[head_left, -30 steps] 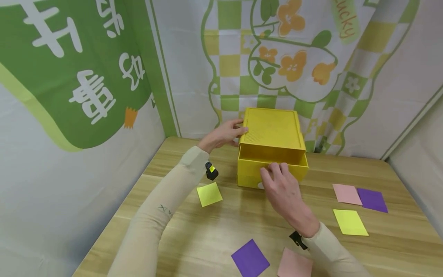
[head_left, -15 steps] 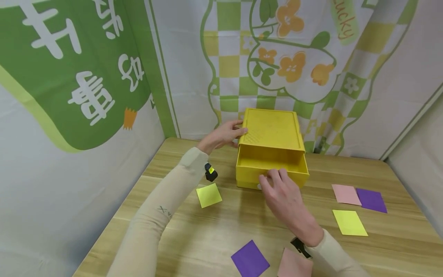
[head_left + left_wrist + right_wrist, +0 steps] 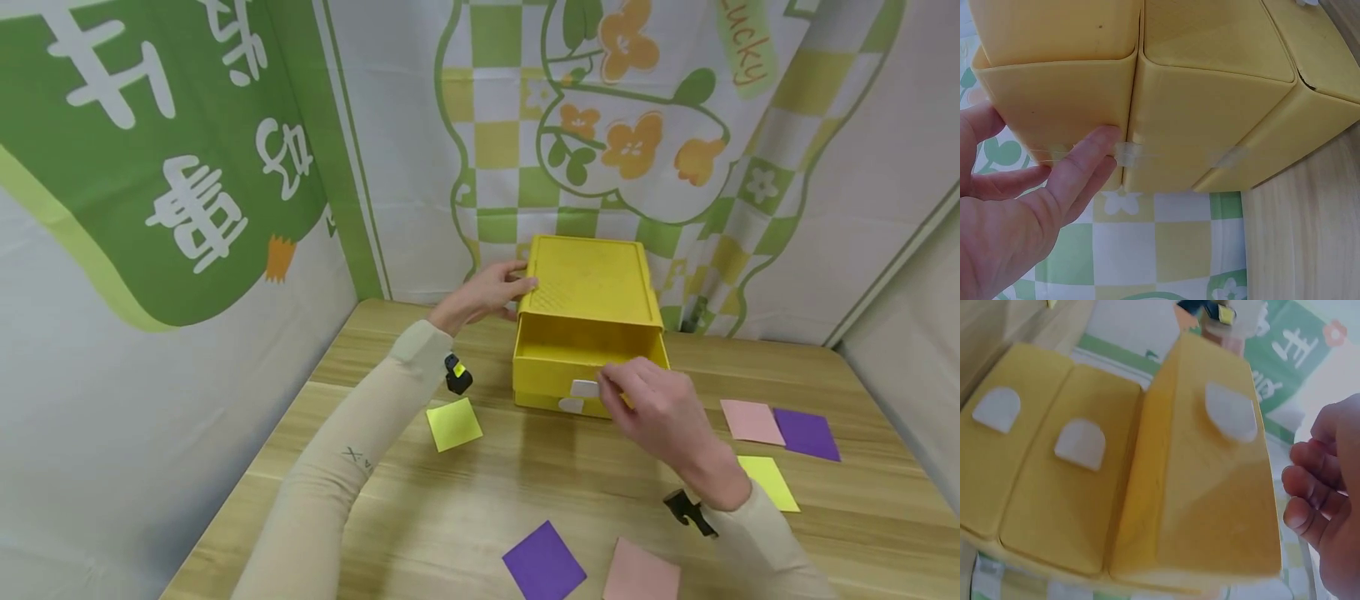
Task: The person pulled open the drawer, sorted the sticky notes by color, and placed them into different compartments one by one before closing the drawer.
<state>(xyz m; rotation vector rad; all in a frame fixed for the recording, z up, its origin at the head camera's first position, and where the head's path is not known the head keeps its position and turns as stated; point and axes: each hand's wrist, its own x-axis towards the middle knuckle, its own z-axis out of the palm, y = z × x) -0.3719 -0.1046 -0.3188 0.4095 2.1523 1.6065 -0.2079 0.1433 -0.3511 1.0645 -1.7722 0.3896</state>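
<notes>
A yellow drawer box (image 3: 588, 279) stands at the back of the table, its top drawer (image 3: 547, 375) pulled partway out. The drawer's inside looks bare from the head view. My left hand (image 3: 487, 293) rests against the box's left side; in the left wrist view that hand (image 3: 1035, 212) has straight fingers touching the yellow wall. My right hand (image 3: 663, 417) is in front of the drawer's right half, fingers loosely curled. The right wrist view shows the right hand (image 3: 1335, 481) holding nothing, apart from the drawer front (image 3: 1216, 487) and its white tab (image 3: 1230, 411).
Left of the box lies a yellow paper square (image 3: 454, 424). Pink (image 3: 752, 421), purple (image 3: 807, 433) and yellow (image 3: 772, 483) squares lie at right. Another purple square (image 3: 544, 560) and pink square (image 3: 641, 571) lie in front. A printed cloth (image 3: 495, 142) hangs behind the box.
The top drawer has come further out. My right hand has let go of its tab and moved right, uncovering the white tabs. The left hand stays at the box's side.
</notes>
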